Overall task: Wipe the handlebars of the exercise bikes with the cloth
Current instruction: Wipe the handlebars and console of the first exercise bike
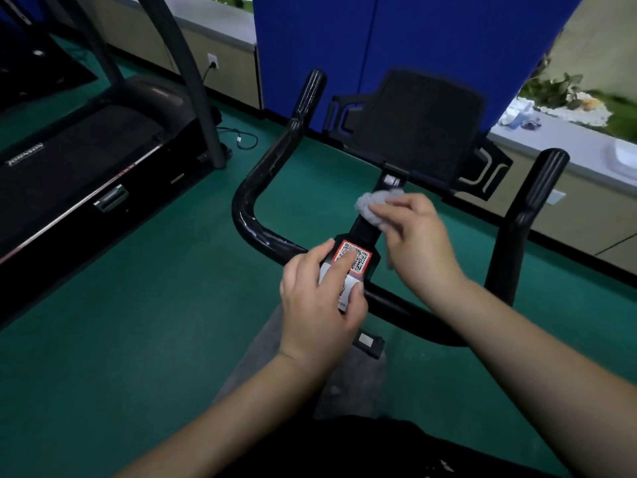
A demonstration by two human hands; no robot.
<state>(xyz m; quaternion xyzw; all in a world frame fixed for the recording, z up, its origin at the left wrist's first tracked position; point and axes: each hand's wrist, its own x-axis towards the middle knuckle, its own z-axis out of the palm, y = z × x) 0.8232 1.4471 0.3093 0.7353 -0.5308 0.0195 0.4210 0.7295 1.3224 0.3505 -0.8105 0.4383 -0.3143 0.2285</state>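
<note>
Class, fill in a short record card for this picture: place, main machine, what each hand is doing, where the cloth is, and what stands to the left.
place: gym room with green floor
main machine: exercise bike, black handlebars, dark console
left hand: resting on the centre block, fingers on the QR sticker
right hand: pressing the cloth to the stem
cloth: grey, bunched, on the stem below the console
to the left: treadmill

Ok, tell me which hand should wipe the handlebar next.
Right. The right hand already holds the cloth, bunched against the centre stem, just above the handlebar. The left hand holds no cloth; it rests on the QR sticker, probably steadying the bike.
</note>
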